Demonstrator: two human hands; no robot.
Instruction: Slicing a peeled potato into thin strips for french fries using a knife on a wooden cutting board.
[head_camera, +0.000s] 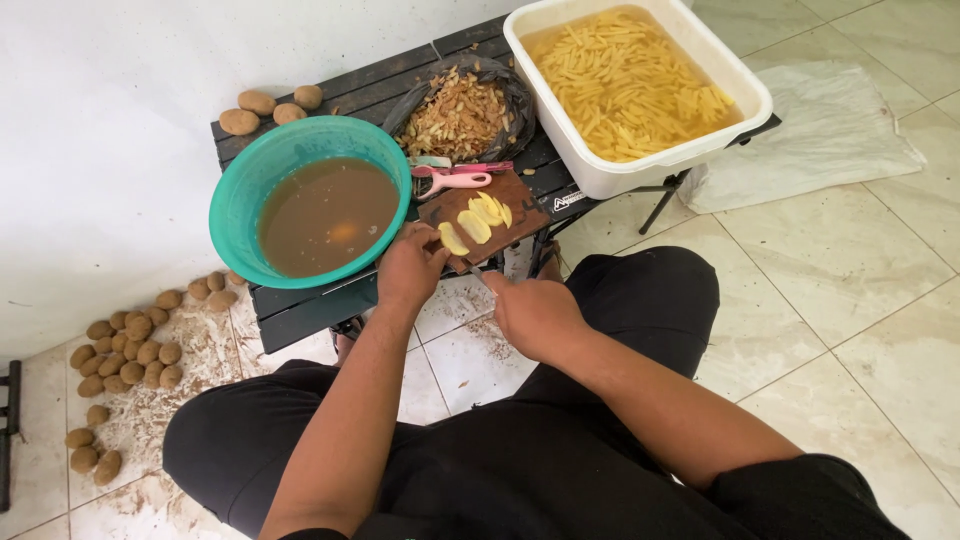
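While the left hand (408, 268) pins the near-left potato slice (452, 239) flat on the small brown cutting board (520, 196), fingers curled down onto it, the right hand (535, 312) sits just behind and to the right, closed around a knife (478, 274) whose blade points up-left toward that slice; handle hidden in the fist, only a short stretch of blade shows. Slice lies directly ahead of the blade tip, long axis running roughly away from the person, tilted a little left; left hand is clearly the nearer one, touching it, right hand apart from it. Further slices (485, 212) fan out up-right on the same board, beyond the pinned one. Board sits on a dark slatted table (300, 305), tucked between a teal basin (240, 180) of murky brown water on the left and a white tub (640, 170) of cut potato sticks in water on the right. Pink peeler (455, 182) lies at the board's far edge, a dark bag of peelings (460, 115) behind it. Whole potatoes (270, 105) at the table's far-left corner, more potatoes on the floor (125, 345) by the wall. Nothing lies between blade and slice; left fingertips are closest to the cutting line.
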